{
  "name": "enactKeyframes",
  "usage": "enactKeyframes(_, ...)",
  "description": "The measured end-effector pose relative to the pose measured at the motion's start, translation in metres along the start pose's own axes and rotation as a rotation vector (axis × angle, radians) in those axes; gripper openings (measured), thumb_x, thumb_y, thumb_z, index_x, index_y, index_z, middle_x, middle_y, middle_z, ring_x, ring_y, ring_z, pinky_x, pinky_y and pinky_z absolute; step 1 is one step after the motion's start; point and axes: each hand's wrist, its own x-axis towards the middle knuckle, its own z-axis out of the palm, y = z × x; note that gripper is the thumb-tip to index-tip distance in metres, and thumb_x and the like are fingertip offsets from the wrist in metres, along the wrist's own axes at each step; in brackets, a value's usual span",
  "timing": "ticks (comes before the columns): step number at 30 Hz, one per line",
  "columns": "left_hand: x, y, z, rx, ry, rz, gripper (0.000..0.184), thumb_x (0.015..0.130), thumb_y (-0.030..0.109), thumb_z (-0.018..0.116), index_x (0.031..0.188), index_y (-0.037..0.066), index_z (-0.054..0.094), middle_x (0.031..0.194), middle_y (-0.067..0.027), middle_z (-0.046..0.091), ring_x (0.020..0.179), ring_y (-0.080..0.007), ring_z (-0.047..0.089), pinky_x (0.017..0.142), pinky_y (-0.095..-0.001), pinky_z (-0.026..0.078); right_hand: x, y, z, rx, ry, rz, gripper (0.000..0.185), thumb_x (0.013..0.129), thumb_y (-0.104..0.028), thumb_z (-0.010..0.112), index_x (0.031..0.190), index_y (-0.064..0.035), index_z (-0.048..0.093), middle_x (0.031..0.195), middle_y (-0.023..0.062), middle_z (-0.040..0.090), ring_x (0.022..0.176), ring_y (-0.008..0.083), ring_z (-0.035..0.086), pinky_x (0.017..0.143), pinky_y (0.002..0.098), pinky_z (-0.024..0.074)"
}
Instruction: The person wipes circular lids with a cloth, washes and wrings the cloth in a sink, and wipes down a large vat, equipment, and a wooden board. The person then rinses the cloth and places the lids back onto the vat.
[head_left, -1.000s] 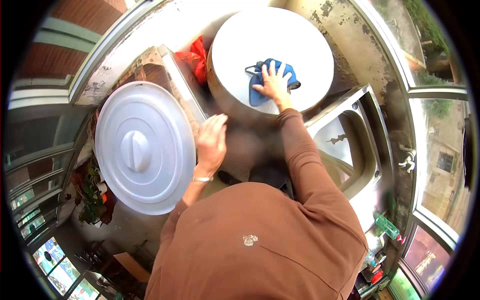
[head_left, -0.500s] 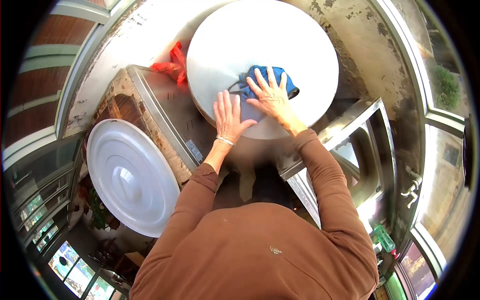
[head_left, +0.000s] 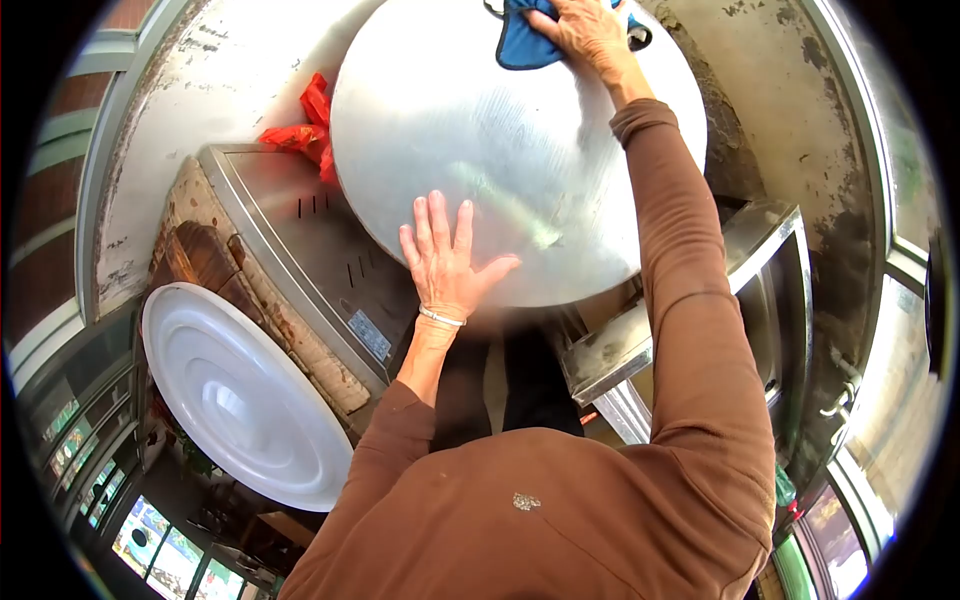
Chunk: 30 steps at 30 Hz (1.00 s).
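Note:
A large round metal tabletop (head_left: 450, 130) with a dull silver sheen lies in front of me. My left hand (head_left: 446, 260), a bracelet at its wrist, rests flat near the disc's front left edge with fingers and thumb spread, holding nothing. Stretched out to the far side, my right hand (head_left: 592, 38) bears down on a blue cloth (head_left: 530, 40) with dark edging. The thumb lies across the cloth, and the fingertips run up to the top of the view, where part of the cloth is cut off.
Left of the disc are a red plastic bag (head_left: 318, 125) and a metal cabinet (head_left: 300, 215) with slots. A white round lid (head_left: 245, 400) leans beside it. A metal-framed unit (head_left: 620, 350) stands at right, near a wall tap (head_left: 838, 400). Windows and peeling walls surround me.
My right hand has slid the blue cloth away from me to the far edge of the disc. My left hand has stayed near the front edge, its fingers spread wider. The view has shifted.

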Motion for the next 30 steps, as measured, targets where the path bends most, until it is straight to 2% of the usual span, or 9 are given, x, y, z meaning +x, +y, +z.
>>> enactKeyframes(1, 0.000, 0.000, 0.001, -0.001, 0.005, -0.001, 0.101, 0.073, 0.072, 0.067, 0.149, 0.013, 0.038, 0.158, -0.0228, 0.025, 0.145, -0.0410, 0.023, 0.111, -0.0609, 0.019, -0.002, 0.008, -0.003, -0.040, -0.020, 0.078, 0.069, 0.084, -0.048, 0.054, 0.145, -0.0174, 0.046, 0.147, 0.0267, 0.040, 0.136, 0.0457, 0.037, 0.114, 0.0450, 0.0299)
enactKeyframes(3, 0.001, -0.002, 0.000, 0.006, 0.018, 0.004, 0.101, 0.072, 0.072, 0.067, 0.148, 0.012, 0.039, 0.157, -0.0225, 0.027, 0.145, -0.0412, 0.024, 0.110, -0.0615, 0.021, -0.011, 0.026, -0.011, -0.019, 0.038, 0.023, 0.068, 0.083, -0.049, 0.055, 0.143, -0.0194, 0.048, 0.149, 0.0217, 0.040, 0.135, 0.0443, 0.037, 0.112, 0.0508, 0.0307)
enactKeyframes(4, 0.001, -0.001, -0.001, 0.008, 0.024, 0.007, 0.101, 0.072, 0.072, 0.067, 0.147, 0.011, 0.040, 0.157, -0.0223, 0.027, 0.145, -0.0414, 0.024, 0.109, -0.0619, 0.022, -0.024, 0.016, -0.034, -0.292, -0.038, 0.100, 0.067, 0.082, -0.050, 0.057, 0.142, -0.0217, 0.049, 0.151, 0.0155, 0.039, 0.135, 0.0431, 0.036, 0.108, 0.0572, 0.0313)
enactKeyframes(8, 0.003, 0.001, -0.002, 0.033, 0.052, 0.025, 0.099, 0.071, 0.072, 0.068, 0.144, 0.011, 0.043, 0.154, -0.0228, 0.032, 0.142, -0.0423, 0.028, 0.105, -0.0622, 0.027, -0.089, 0.029, -0.046, -0.377, 0.000, 0.343, 0.066, 0.085, -0.056, 0.057, 0.141, -0.0220, 0.051, 0.151, 0.0135, 0.039, 0.136, 0.0445, 0.033, 0.106, 0.0645, 0.0292)
enactKeyframes(9, 0.003, 0.001, -0.003, 0.041, 0.061, 0.028, 0.098, 0.071, 0.073, 0.067, 0.143, 0.011, 0.044, 0.153, -0.0229, 0.033, 0.141, -0.0424, 0.029, 0.105, -0.0620, 0.028, -0.110, 0.079, -0.010, -0.573, 0.142, 0.265, 0.068, 0.089, -0.067, 0.048, 0.146, -0.0318, 0.042, 0.155, 0.0085, 0.035, 0.139, 0.0415, 0.031, 0.102, 0.0746, 0.0250)
enactKeyframes(13, 0.002, 0.000, -0.004, 0.071, 0.083, 0.042, 0.096, 0.071, 0.074, 0.065, 0.141, 0.011, 0.046, 0.151, -0.0238, 0.036, 0.140, -0.0425, 0.031, 0.104, -0.0614, 0.030, -0.186, 0.020, 0.001, -0.548, 0.135, 0.466, 0.067, 0.090, -0.059, 0.052, 0.148, -0.0252, 0.040, 0.155, 0.0119, 0.030, 0.137, 0.0462, 0.029, 0.099, 0.0766, 0.0250)
enactKeyframes(21, 0.002, -0.001, -0.001, 0.127, 0.016, 0.015, 0.057, 0.093, 0.038, 0.058, 0.144, 0.017, 0.046, 0.155, -0.0198, 0.031, 0.143, -0.0423, 0.026, 0.108, -0.0631, 0.026, -0.286, -0.159, 0.038, -0.351, 0.009, 0.620, 0.072, 0.089, -0.046, 0.059, 0.149, -0.0135, 0.036, 0.157, 0.0216, 0.023, 0.139, 0.0519, 0.022, 0.097, 0.0767, 0.0250)
enactKeyframes(27, 0.000, -0.003, -0.002, 0.118, 0.021, 0.046, 0.055, 0.093, 0.035, 0.059, 0.142, 0.015, 0.048, 0.157, -0.0195, 0.029, 0.144, -0.0419, 0.025, 0.110, -0.0627, 0.025, -0.317, -0.173, 0.041, -0.276, 0.028, 0.656, 0.067, 0.088, -0.037, 0.064, 0.147, -0.0162, 0.040, 0.156, 0.0182, 0.025, 0.142, 0.0491, 0.017, 0.097, 0.0742, 0.0262)
enactKeyframes(30, -0.001, -0.003, -0.001, 0.127, 0.017, 0.055, 0.055, 0.093, 0.036, 0.059, 0.143, 0.017, 0.047, 0.157, -0.0182, 0.030, 0.144, -0.0410, 0.026, 0.109, -0.0611, 0.027, -0.289, -0.144, 0.044, -0.398, 0.170, 0.909, 0.065, 0.091, -0.038, 0.062, 0.147, -0.0127, 0.039, 0.155, 0.0190, 0.025, 0.141, 0.0491, 0.018, 0.097, 0.0741, 0.0286)
